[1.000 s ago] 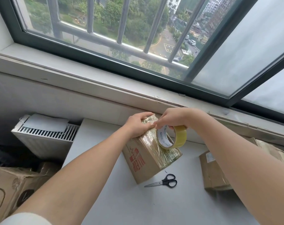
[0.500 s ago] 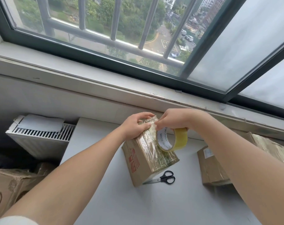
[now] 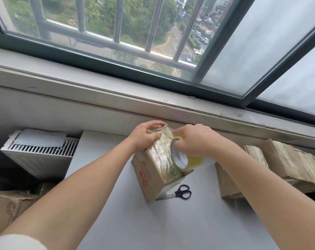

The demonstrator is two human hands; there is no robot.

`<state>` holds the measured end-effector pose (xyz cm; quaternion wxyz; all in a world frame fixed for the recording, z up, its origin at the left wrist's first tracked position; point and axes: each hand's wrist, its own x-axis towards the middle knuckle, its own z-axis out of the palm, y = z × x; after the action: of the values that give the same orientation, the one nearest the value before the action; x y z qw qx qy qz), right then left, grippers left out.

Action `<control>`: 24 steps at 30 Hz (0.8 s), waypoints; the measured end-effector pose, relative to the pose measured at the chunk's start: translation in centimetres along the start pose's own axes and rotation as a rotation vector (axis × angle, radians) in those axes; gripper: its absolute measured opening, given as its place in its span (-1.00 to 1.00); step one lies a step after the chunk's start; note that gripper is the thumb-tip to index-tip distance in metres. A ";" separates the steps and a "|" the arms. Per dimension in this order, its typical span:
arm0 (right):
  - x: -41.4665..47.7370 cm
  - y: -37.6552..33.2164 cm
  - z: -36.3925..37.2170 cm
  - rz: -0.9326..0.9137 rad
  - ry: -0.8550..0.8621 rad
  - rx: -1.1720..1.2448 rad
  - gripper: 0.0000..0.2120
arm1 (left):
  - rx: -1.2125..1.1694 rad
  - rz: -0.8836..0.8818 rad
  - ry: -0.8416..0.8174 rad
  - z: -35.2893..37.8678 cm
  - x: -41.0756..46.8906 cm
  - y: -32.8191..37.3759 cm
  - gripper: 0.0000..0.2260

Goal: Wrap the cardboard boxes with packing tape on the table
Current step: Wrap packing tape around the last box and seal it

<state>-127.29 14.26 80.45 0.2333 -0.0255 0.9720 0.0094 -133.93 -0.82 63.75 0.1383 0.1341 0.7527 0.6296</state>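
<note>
Wrapping in progress on cardboard box point(image 3: 153, 170), stood on end near the far side of the table point(image 3: 135, 222), upper face glossy with tape. Grip of left hand point(image 3: 144, 136): fingers curled over the upper far corner, steadying it. Grip of right hand point(image 3: 192, 141): clasped round the tape roll point(image 3: 182, 159), pressed against the taped face just below that corner. Free strip between roll and box: not discernible.

Likely faults from here:
- Creasing or self-sticking of the tape, through slack at the roll.
- Tipping or sliding of the box on its narrow base, through a pull stronger than the steadying grip.
- Skewed lap, through a roll tilted off the bands already laid.

Scissors point(image 3: 180, 193) just beside the near lower edge, liable to be knocked. Further taped boxes point(image 3: 288, 165) to the right, apart from the work.
</note>
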 end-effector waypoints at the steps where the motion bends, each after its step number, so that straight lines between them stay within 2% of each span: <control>1: -0.5 0.2 -0.2 -0.001 -0.030 -0.012 -0.48 | -0.013 -0.005 0.004 -0.2 -0.1 -0.1 -0.66; 4: -2.4 0.4 -0.1 -0.002 -0.082 -0.069 -0.44 | -0.034 0.000 -0.002 0.0 -0.3 -0.1 -0.69; 7: -3.8 0.3 1.7 0.019 -0.057 -0.144 -0.41 | -0.042 -0.008 -0.034 0.5 -0.3 0.0 -0.68; 12: -5.4 0.5 4.0 0.094 -0.066 -0.017 -0.36 | -0.020 -0.014 -0.041 1.3 -0.1 0.0 -0.65; 24: -9.3 0.6 6.7 0.148 -0.002 0.086 -0.41 | -0.044 -0.038 -0.057 2.1 0.2 0.2 -0.65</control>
<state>-116.01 15.47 78.68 0.2340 0.0563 0.9705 -0.0151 -133.32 1.20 63.62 0.1744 0.1347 0.7368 0.6392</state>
